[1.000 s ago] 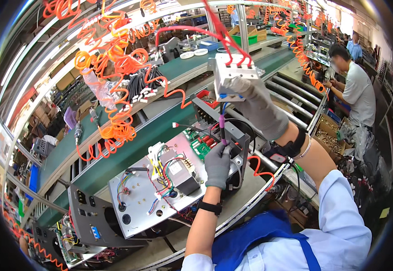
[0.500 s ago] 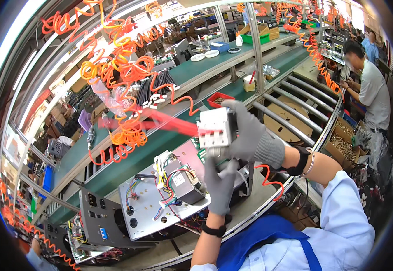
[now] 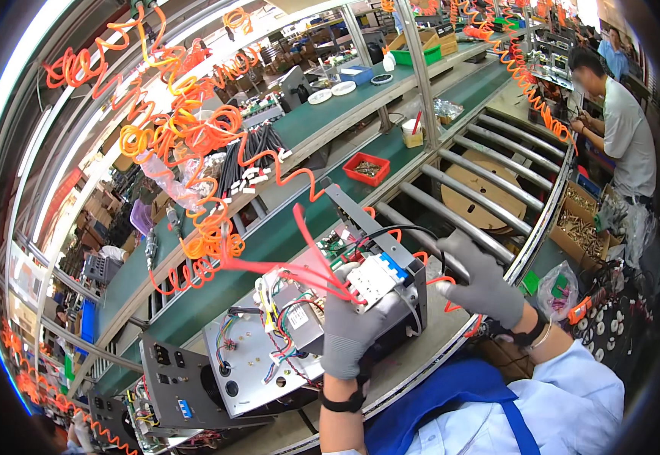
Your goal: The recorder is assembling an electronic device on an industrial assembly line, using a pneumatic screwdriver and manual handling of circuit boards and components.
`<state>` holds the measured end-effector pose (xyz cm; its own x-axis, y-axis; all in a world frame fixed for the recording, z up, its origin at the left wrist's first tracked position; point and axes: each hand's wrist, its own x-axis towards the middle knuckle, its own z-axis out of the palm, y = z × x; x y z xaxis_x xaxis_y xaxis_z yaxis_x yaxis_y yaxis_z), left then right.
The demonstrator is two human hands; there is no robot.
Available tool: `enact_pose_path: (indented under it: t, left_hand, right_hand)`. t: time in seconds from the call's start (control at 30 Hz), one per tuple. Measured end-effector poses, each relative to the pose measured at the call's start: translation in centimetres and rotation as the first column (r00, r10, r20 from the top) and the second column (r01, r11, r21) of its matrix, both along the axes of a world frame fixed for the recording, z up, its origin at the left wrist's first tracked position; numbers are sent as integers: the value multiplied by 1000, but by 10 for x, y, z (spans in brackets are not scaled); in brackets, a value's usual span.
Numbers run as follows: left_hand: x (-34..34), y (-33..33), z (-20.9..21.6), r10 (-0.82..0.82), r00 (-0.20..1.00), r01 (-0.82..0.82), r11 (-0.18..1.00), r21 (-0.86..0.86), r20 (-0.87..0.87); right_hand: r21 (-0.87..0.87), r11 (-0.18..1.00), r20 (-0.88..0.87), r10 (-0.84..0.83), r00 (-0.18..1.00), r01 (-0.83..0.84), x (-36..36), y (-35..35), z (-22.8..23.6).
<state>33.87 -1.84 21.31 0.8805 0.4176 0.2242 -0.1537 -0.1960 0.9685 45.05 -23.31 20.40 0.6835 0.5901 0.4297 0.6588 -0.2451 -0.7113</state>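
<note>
The chassis (image 3: 258,368) could have been scraped or knocked, its open top crowded with the transformer (image 3: 296,307) and loose looms. The left hand (image 3: 349,326) had its grip closed on the block (image 3: 375,282), fingers partly hidden, above the chassis's right end near the dark panel (image 3: 364,220); whether block and chassis touched, I could not tell. The right hand (image 3: 485,284) was apart from the block, its grip loose and fingers spread, near the black cable (image 3: 402,227). With one hand bearing the block, a slip might have dropped it on the boards. The red wires (image 3: 330,282) trailed leftward in a blur — a snag on the looms could have tugged their ends or twisted the block.

The chassis stood on a pale desk (image 3: 413,350), with a green belt (image 3: 284,235) running alongside and rollers (image 3: 451,220) to the right. Past them a co-worker (image 3: 626,144) stood by boxes of small parts. Overhead — and low enough to catch something lifted carelessly — hung tangled orange coils (image 3: 209,125). Beyond the chassis, a red tray (image 3: 360,180) of small metal pieces sat on the belt.
</note>
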Motion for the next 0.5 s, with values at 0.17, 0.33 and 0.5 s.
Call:
enact_pose_path:
  t: [0.17,0.33,0.5]
  left_hand:
    - [-3,4,15,-25,1000,25,997,-70,2]
    - [10,5,2,108,990,-121,983,-139,-95]
    - [19,11,-16,9,969,-6,1000,11,-248]
  right_hand:
    - [-142,989,-355,-8,935,-45,-29,-10,-60]
    - [-159,972,-448,87,890,-175,-61,7,-105]
    - [-336,927,-498,-21,867,-170,-63,56,-140]
